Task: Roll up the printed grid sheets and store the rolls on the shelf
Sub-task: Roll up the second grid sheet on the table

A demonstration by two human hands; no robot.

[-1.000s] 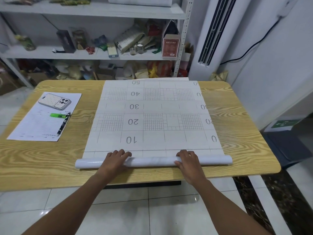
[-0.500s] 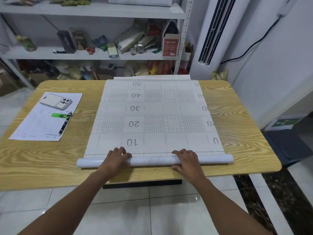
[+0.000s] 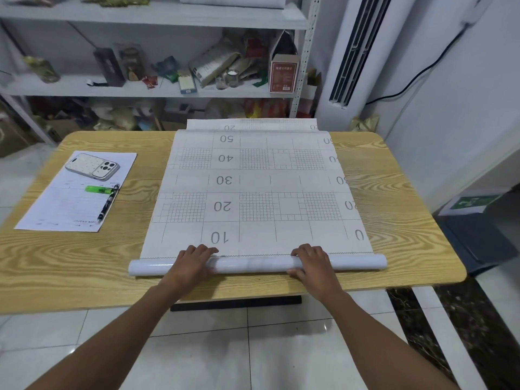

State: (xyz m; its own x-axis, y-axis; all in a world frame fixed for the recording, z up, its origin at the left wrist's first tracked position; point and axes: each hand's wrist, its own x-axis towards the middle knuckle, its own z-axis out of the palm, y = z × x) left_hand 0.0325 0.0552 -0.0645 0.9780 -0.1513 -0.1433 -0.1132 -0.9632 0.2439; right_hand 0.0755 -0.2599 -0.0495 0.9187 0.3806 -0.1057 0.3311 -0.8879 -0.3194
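cluttered shelf [image 3: 157,90], perhaps jars, boxes

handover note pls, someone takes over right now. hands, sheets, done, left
Left hand and right hand: both on the started roll at the table's near edge, fingers curled over it.
Grid sheet: mostly flat, numbers 10 to 50 showing; the far end hangs off the table. A second sheet peeks out beyond it.
Done: first turns only.
Left: finish rolling, roll the other sheet, put both on the shelf.

A phone [image 3: 92,166], green highlighter [image 3: 97,189] and pen [image 3: 108,203] lie on a paper form [image 3: 56,206].
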